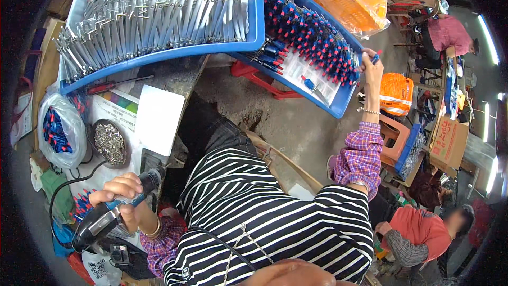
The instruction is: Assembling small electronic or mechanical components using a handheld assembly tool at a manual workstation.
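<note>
My left hand (124, 193) is wrapped round a corded electric screwdriver (98, 228), dark-bodied with a blue band, at the lower left over the bench. My right hand (372, 66) is raised at the right edge of a blue tray (338, 107). Its fingers are closed on a small blue-handled piece with a red tip (375, 58); the rest of that piece is hidden. Rows of similar blue-and-red pieces (312, 37) lie in the tray. One separate piece with a metal blade (312, 86) rests on the paper lining near its lower side.
Another blue tray (174, 53) holds upright metal strips. On the bench are a bowl of small metal fasteners (109, 143), a plastic bag of blue-and-red parts (59, 130) and a white sheet (160, 119). A red stool (254, 77) stands under the right tray. Other people work at the right.
</note>
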Tool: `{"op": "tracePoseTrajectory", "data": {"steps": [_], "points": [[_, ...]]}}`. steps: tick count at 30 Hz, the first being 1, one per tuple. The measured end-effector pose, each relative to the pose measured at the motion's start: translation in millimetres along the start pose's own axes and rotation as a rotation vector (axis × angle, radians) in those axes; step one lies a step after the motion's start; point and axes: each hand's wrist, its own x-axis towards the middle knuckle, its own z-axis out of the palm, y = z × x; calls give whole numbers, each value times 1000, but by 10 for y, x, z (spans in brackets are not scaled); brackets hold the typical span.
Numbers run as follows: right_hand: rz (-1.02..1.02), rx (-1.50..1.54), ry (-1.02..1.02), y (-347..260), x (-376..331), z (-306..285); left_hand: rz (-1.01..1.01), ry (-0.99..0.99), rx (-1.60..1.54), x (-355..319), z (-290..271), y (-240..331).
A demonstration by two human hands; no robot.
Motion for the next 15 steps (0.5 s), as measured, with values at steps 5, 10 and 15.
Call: {"op": "tracePoseTrajectory", "data": {"steps": [5,10,15], "points": [[-291,-133,-4,-53,257,-128,-10,13,-12,3,38,-23],[-418,-264,-127,19,361,47,-6,8,-20,-19,33,-42],[-370,-196,-228,157,173,195,-22,19,-20,-41,17,-40]]}}
